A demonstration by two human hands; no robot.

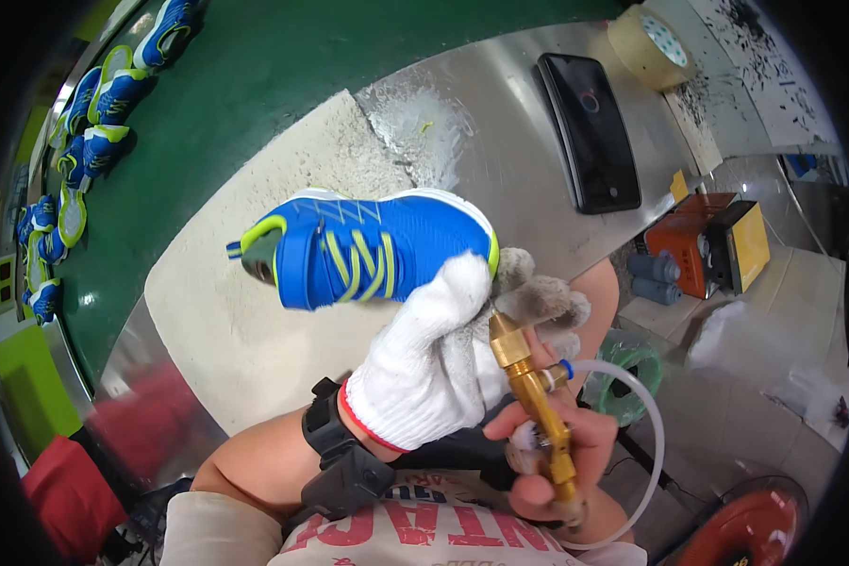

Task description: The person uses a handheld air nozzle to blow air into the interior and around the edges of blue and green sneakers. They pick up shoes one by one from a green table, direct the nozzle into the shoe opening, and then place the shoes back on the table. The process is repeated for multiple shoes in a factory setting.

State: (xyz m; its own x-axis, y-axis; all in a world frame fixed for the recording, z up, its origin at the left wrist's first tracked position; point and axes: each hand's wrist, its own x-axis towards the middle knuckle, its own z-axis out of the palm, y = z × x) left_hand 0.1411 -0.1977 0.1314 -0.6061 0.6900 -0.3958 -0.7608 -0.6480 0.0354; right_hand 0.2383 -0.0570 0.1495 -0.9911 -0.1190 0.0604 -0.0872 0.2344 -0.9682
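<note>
Your shoe (401,241), blue with lime straps, is over the pale pad (226,302) in front of you. Its toe points right, its opening left, and the white sole edge shows along the far side. Whether it bears fully on the pad cannot be confirmed.

Your left hand (434,358), in a white glove with a red cuff edge, has hold of the toe. The thumb lies on the near side of the toe; the other fingers are partly curled past its tip, with grey soiling on them. A black strap (323,424) is on that wrist.

Your right hand (590,439) is bare, its fingers wrapped around a brass gun (530,396). The nozzle points up toward the toe and is just beside the gloved fingers; contact cannot be determined. A clear hose (657,443) joins the gun at a blue fitting and loops down on the right.

The pad lies on a metal table (500,104). Toward the far right of it you have a black phone (594,141) and a tape roll (646,47). Several similar shoes (104,151) stand in a line along the far left of the green surface (208,141).
</note>
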